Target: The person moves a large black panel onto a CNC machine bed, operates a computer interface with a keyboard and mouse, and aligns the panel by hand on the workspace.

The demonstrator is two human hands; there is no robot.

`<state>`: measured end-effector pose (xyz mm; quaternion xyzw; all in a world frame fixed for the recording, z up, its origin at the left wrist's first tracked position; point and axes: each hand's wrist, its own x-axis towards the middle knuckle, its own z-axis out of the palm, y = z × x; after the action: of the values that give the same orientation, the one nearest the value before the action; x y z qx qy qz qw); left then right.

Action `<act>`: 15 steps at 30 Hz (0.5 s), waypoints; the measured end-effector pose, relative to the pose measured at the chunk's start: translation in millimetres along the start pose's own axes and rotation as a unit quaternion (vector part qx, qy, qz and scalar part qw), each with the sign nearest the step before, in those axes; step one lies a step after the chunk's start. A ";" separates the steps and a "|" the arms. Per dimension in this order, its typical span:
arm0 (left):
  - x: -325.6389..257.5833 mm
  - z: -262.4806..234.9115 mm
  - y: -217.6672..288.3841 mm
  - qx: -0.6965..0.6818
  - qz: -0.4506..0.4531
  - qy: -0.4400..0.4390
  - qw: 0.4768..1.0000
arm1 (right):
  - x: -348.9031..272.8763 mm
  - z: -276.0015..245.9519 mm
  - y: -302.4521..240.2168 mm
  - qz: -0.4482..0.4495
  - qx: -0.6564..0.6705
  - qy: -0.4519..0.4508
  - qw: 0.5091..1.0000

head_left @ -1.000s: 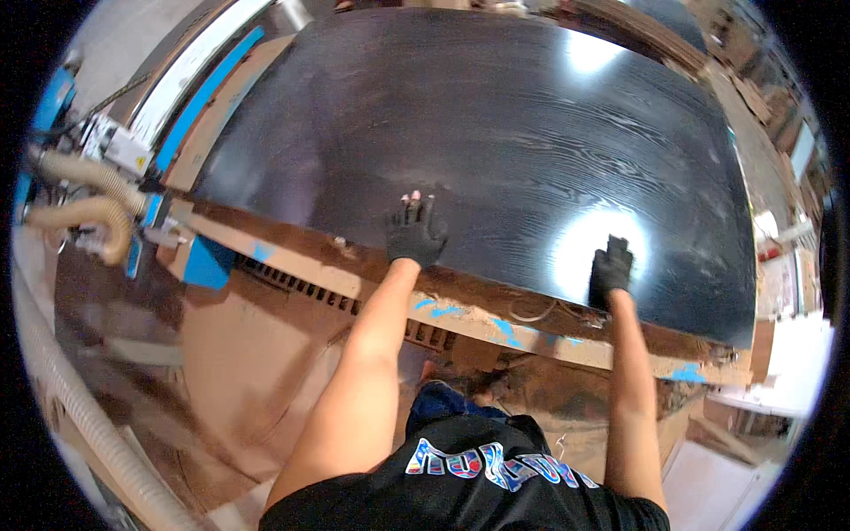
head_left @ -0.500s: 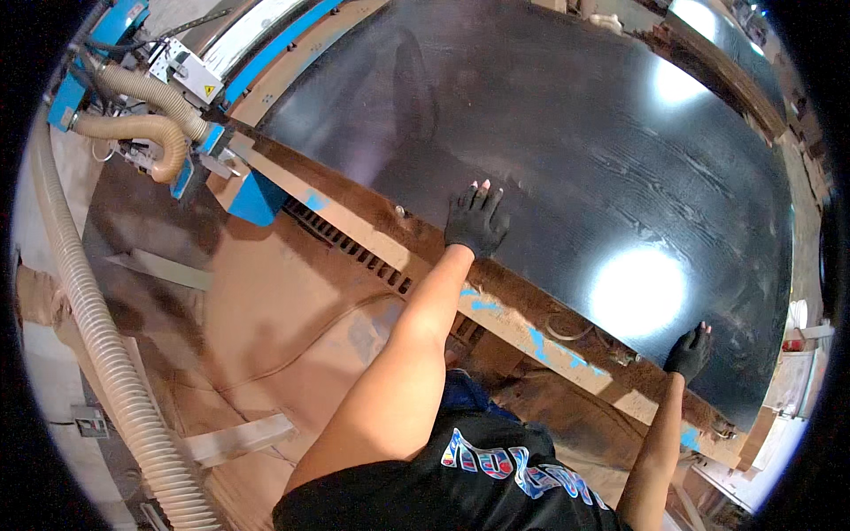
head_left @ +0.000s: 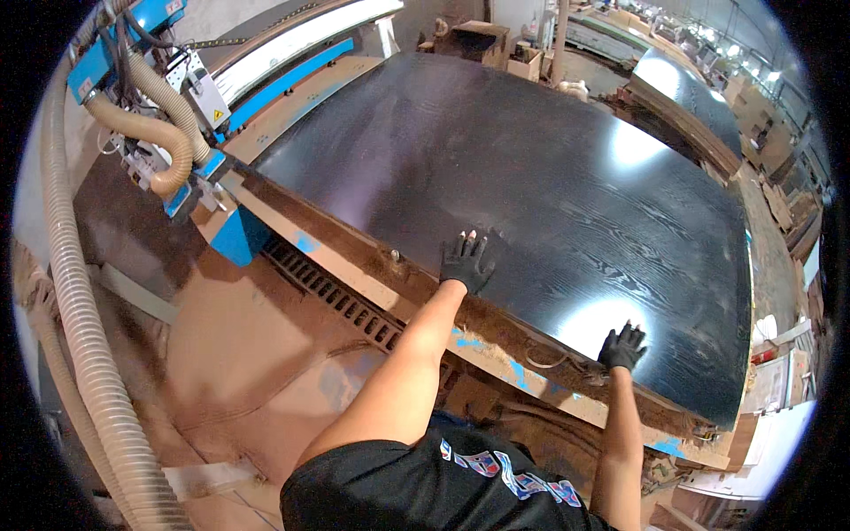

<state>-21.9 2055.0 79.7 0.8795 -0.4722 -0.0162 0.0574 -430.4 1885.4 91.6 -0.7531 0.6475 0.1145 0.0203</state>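
A large black wood-grain panel lies flat on the bed of a machine table. My left hand, in a black glove, rests flat on the panel's near edge with fingers spread. My right hand, also gloved, presses on the same edge further right, close to a bright glare spot. Both hands lie on the panel's surface and hold nothing.
A blue machine head with ribbed dust hoses stands at the left. Sawdust covers the table's front rail and the floor. Another dark panel and stacked boards lie at the back right.
The view has swung left and back, so the panel sits more centred. Both hands stay flat on the panel's near edge; the right hand is a little closer to the left one.
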 end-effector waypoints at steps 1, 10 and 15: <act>-0.3 2.8 1.0 0.000 0.006 0.006 1.000 | -5.4 1.7 -12.7 -0.030 0.023 0.008 0.999; -3.6 -2.3 19.7 -0.004 0.014 -0.026 1.000 | -48.3 3.7 -77.7 -0.106 0.067 0.099 0.987; 36.2 47.2 -56.6 -0.014 0.057 -0.009 0.998 | -49.1 -3.2 -86.4 -0.146 0.089 0.116 0.978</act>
<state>41.1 2051.8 27.2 0.8500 -0.5218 -0.0278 0.0664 -352.0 1946.3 94.2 -0.8430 0.5359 -0.0355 0.0287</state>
